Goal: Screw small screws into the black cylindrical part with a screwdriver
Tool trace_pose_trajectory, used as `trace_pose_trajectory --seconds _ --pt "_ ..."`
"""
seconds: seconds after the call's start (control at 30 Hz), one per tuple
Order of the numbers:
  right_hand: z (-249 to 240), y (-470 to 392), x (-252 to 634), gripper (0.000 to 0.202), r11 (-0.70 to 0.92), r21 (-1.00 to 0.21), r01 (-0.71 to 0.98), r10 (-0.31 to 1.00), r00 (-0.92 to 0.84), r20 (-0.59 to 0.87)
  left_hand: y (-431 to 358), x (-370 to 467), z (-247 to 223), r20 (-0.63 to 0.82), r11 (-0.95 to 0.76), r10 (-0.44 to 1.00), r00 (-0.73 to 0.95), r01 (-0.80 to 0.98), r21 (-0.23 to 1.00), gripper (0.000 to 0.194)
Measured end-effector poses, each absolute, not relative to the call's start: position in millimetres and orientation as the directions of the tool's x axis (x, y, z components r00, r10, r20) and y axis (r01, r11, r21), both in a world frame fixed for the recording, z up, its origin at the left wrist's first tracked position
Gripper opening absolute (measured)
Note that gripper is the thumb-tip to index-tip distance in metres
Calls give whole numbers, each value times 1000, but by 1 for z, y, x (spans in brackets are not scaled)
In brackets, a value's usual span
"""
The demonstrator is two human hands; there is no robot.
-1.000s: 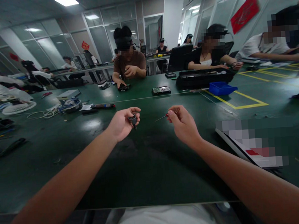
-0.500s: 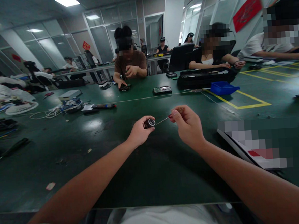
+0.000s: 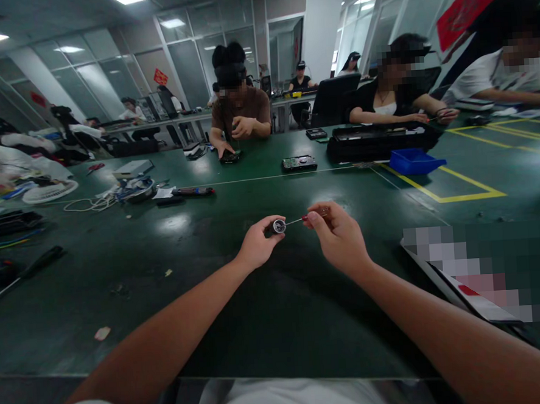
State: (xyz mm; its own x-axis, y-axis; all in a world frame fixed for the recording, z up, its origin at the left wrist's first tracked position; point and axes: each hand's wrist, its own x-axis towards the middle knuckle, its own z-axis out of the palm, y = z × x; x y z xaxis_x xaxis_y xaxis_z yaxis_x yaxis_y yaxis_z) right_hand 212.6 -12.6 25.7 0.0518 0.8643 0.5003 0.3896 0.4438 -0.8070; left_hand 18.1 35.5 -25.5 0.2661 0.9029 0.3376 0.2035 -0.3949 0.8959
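My left hand [image 3: 256, 247] is closed around a small dark cylinder [image 3: 279, 226]. Its round end has a silvery rim and faces me; the inside is too small to make out. My right hand [image 3: 340, 239] pinches a thin screwdriver [image 3: 295, 221] by its reddish handle. The slim metal shaft points left, and its tip is at the right side of the cylinder's rim. Whether the tip touches the rim or goes inside, I cannot tell. Both hands are raised above the green table [image 3: 277, 323].
A laptop-like flat object [image 3: 432, 272], partly blurred out, lies by my right forearm. Farther off are a blue tray [image 3: 416, 161], a hard drive [image 3: 299, 163], a pen-like tool [image 3: 194, 192] and tangled cables [image 3: 134, 189]. Across the table, a person [image 3: 241, 109] handles a dark part.
The screwdriver's shaft lies flatter than before, still close to the cylinder's rim. The cylinder's end has turned slightly more toward me. The whole view has shifted a little.
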Motion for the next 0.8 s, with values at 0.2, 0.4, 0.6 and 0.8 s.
trace_pose_trajectory --seconds 0.2,0.4,0.6,0.8 --pt "28 -8 212 21 422 -816 394 871 73 486 38 17 -20 331 -399 901 280 233 887 38" --pt "31 -9 206 24 389 -834 391 877 122 465 34 17 -4 319 -386 914 251 292 875 36" --pt "30 -6 201 25 391 -861 326 877 153 456 29 13 -1 332 -381 920 209 277 882 37" --pt "25 -3 205 28 376 -861 341 883 151 445 30 10 -11 358 -405 909 212 252 879 38"
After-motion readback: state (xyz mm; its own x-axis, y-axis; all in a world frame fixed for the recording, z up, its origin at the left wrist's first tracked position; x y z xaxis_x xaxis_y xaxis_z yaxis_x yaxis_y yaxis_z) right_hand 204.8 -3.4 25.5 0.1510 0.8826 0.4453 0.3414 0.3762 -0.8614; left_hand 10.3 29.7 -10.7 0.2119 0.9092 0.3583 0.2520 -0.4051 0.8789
